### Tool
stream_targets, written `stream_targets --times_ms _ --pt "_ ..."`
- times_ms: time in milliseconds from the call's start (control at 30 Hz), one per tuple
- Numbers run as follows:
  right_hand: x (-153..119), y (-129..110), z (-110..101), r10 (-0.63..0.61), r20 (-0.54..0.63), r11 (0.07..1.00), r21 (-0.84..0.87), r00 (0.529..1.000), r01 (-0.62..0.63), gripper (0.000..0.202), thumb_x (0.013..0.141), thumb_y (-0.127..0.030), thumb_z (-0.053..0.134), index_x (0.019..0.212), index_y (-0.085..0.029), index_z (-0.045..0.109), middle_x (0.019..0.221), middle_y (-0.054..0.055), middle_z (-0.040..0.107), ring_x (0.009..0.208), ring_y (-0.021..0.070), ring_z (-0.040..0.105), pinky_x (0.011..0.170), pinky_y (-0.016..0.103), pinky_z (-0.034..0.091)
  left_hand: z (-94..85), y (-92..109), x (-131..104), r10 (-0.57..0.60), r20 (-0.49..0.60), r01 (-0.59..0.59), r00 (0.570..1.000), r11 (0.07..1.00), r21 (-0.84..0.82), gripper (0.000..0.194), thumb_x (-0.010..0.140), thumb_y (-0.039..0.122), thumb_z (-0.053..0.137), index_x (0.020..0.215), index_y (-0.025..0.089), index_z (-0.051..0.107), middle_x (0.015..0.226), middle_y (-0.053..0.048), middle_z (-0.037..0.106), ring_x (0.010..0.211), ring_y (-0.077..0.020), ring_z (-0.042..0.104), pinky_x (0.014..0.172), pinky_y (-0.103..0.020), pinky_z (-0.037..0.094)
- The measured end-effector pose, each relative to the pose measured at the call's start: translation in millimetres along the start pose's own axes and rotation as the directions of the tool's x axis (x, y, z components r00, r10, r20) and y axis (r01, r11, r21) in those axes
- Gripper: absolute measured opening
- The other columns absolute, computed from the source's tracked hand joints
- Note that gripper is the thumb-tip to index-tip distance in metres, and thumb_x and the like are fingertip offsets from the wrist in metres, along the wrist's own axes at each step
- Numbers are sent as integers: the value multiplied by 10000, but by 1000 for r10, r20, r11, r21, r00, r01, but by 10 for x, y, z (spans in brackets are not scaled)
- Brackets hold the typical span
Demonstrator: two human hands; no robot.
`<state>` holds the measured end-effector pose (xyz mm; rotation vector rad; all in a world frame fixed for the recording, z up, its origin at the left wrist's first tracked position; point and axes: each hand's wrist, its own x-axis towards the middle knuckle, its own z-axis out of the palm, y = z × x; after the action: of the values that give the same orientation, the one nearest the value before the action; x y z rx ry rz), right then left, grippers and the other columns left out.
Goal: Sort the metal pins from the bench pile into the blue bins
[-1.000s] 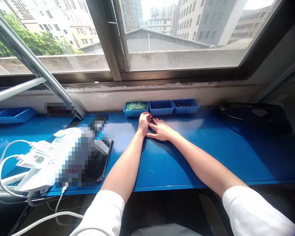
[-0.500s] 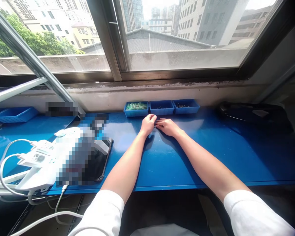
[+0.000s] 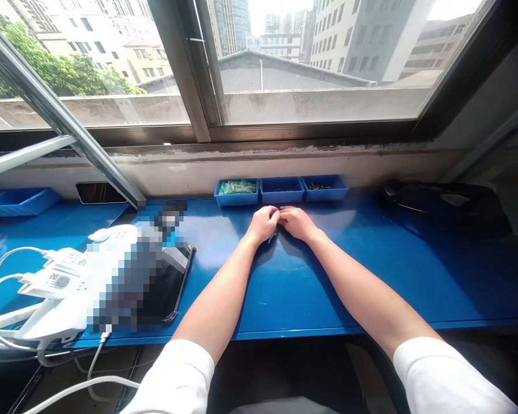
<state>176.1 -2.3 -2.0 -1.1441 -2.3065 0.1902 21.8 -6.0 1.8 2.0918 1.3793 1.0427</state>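
My left hand (image 3: 263,224) and my right hand (image 3: 297,223) meet over the blue tabletop (image 3: 293,287), with their fingertips touching. The left fingers are curled in a pinch. The right fingers are bent and pressed together against the left ones. Whatever lies between the fingers is too small and too covered to name. Just beyond the hands stand three blue bins in a row: a left bin (image 3: 236,200) with green pieces, a middle bin (image 3: 282,196) with a few small dark pieces, and a right bin (image 3: 327,196) with small thin metal-looking pieces.
On the left lie a white power strip (image 3: 112,241) with plugged-in chargers (image 3: 54,282) and a dark tablet-like device (image 3: 168,293), partly blurred out. A phone (image 3: 101,193) leans by the metal frame (image 3: 69,115). A black bag (image 3: 453,210) lies at the right. Behind is a window.
My hands have come closer together and slightly toward me, their fingertips now touching. The view has shifted a little.
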Motion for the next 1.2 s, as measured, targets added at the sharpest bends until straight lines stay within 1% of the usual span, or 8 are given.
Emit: stream_targets --times_ms 100,267,500,733,933,1033,1133,1200 --pt "3 12 -9 -7 -87 1000 28 996 9 290 903 -288 460 898 -222 742 991 48 720 1007 208 609 935 334 453 -13 4 -13 8 -63 -13 998 997 -80 255 891 309 455 950 177 664 991 -63 685 946 -188 624 883 -308 483" --pt "-1 26 -33 153 -232 986 107 961 -131 336 903 -393 448 878 -196 718 852 69 712 805 202 614 773 323 476 -28 -3 -31 98 -91 -114 991 974 -194 218 876 261 489 971 181 668 1009 -54 685 960 -167 624 897 -296 488" --pt "-21 -52 -88 273 -222 935 289 936 -205 467 888 -543 397 710 -178 627 629 32 625 568 139 530 576 262 401 22 -36 -26 127 -80 -143 989 955 -258 190 812 208 583 977 164 667 992 -64 700 886 -158 648 819 -282 523" --pt "-29 -116 -96 313 -179 900 368 933 -232 504 893 -550 361 553 -198 483 541 6 549 520 118 480 561 259 383 20 -32 -28 116 -108 -133 987 976 -170 141 835 237 561 890 179 676 914 -45 709 828 -153 651 807 -281 521" --pt "-12 -104 -106 364 -99 682 705 926 -193 374 797 -555 523 777 -190 604 662 7 624 603 132 549 561 250 435 12 -41 -31 68 -77 -75 995 993 -87 186 867 220 494 881 185 675 877 -39 708 823 -160 649 796 -281 512" --pt "-9 -105 -132 326 -38 600 781 945 -176 400 798 -561 513 723 -181 613 656 16 606 603 131 539 530 246 424 13 -43 -30 94 -60 -99 994 991 -95 189 873 236 492 891 187 674 878 -39 703 815 -160 643 792 -280 508" --pt "11 -86 -172 362 -76 632 753 929 -184 401 798 -555 518 687 -180 605 640 16 598 607 136 542 573 264 447 17 -45 -16 114 -107 -125 988 987 -102 234 872 290 520 1028 171 647 982 -67 687 894 -173 633 852 -293 495" --pt "42 -52 -210 392 -179 725 664 902 -184 360 792 -529 537 732 -183 620 701 25 631 671 156 566 661 295 474 21 -56 0 70 -167 -86 983 992 -89 310 872 315 523 1125 153 602 1042 -91 663 947 -185 621 891 -311 483"
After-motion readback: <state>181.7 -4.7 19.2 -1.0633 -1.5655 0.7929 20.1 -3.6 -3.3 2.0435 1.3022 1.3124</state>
